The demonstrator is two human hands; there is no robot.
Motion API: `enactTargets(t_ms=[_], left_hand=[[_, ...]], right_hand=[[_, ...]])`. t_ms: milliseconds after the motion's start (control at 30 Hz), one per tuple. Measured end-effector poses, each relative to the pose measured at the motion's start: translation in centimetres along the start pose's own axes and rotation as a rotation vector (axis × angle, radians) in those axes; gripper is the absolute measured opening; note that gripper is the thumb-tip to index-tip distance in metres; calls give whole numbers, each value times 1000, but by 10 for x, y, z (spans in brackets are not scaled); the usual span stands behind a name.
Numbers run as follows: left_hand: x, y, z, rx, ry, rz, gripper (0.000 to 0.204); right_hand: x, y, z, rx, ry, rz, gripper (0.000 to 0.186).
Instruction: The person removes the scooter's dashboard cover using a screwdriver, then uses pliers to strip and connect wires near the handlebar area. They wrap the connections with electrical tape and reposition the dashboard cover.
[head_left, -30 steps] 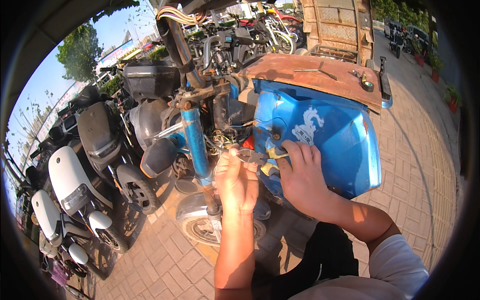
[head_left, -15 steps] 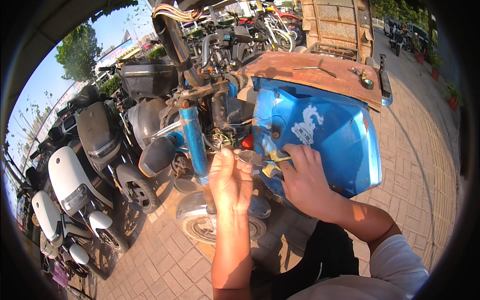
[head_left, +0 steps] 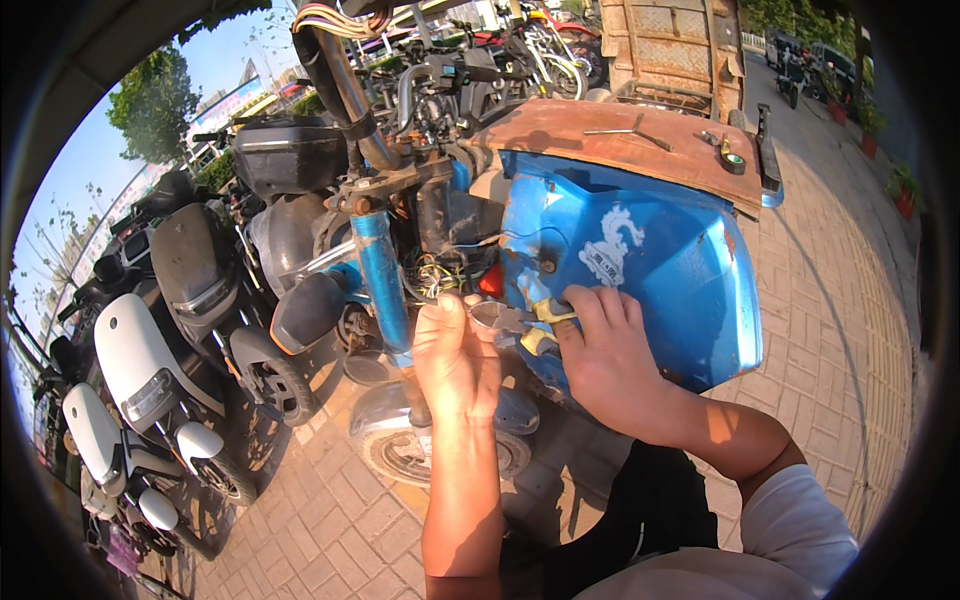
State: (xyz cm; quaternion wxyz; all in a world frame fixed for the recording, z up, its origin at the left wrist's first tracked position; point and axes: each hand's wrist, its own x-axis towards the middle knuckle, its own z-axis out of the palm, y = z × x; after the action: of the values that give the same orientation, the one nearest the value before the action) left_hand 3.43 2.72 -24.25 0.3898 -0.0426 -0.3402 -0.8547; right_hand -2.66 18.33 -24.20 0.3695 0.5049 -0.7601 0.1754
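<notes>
My right hand [head_left: 610, 350] grips yellow-handled pliers [head_left: 541, 325], their dark metal jaws pointing left toward my other hand. Thumb raised and fingers curled in, my left hand [head_left: 452, 355] is closed beside the jaw tips. Whatever it pinches is too small or hidden to make out. Just beyond the left fingers, a tangle of thin coloured wires [head_left: 437, 278] hangs at the front of a dismantled vehicle, close to a red part [head_left: 491, 281]. A thin dark wire arcs across the blue body panel [head_left: 680, 290] behind the pliers.
A blue steering tube [head_left: 379, 270] stands left of my hands, above a front wheel [head_left: 400, 455]. On the brown board [head_left: 610, 130] lie a T-shaped tool [head_left: 632, 132] and a tape roll [head_left: 733, 161]. Parked scooters [head_left: 150, 360] line the left side on brick paving.
The view has shifted slightly. A thin dark wire now arcs in front of the blue panel, where it did not show before. Both hands and the pliers keep nearly the same pose.
</notes>
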Motion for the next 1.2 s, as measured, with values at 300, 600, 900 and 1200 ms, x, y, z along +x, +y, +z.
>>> enactTargets(t_ms=[300,600,900,1200], left_hand=[[6,-12,-2,52,38,122,11],[10,-19,-1,95,65,231,14],[8,-15,0,162,23,217,12],[-2,2,12,40,84,10,12]], right_hand=[[-1,-8,0,134,-226,132,39],[-1,-12,9,163,-246,160,37],[5,-8,4,198,-207,137,41],[2,-10,2,160,-19,90,27]])
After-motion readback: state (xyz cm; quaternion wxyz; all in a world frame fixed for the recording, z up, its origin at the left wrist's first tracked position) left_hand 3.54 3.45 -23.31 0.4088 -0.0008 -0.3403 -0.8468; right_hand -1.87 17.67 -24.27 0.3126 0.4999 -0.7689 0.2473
